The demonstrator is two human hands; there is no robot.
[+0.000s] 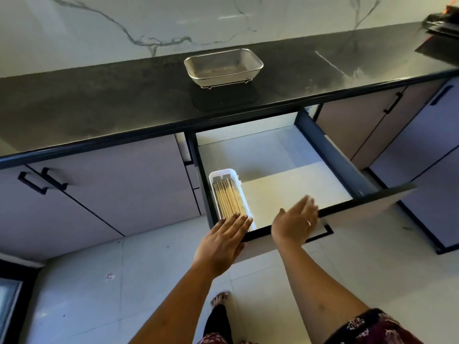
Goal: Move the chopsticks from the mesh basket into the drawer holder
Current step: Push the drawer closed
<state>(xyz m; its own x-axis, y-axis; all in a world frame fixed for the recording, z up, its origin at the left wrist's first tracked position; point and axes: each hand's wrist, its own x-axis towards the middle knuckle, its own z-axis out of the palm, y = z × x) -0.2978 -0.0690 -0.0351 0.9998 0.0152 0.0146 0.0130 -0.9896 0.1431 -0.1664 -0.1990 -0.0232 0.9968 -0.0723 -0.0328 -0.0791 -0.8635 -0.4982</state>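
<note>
Several pale wooden chopsticks (226, 196) lie side by side in a white plastic holder (214, 177) at the front left of the pulled-out drawer (293, 180). The mesh basket (223, 67) stands on the black countertop above, on a dark mat, with nothing visible inside it. My left hand (224, 242) is flat with fingers together, its fingertips over the holder's near end at the drawer's front edge. My right hand (295, 223) hovers open over the drawer's front edge, slightly blurred. Neither hand holds anything.
The black countertop (99, 103) runs across the view below a marble wall. Closed cabinet doors with black handles (42, 181) flank the drawer. A dark appliance (442, 28) sits at the far right of the counter. My foot (219, 299) is on the tiled floor.
</note>
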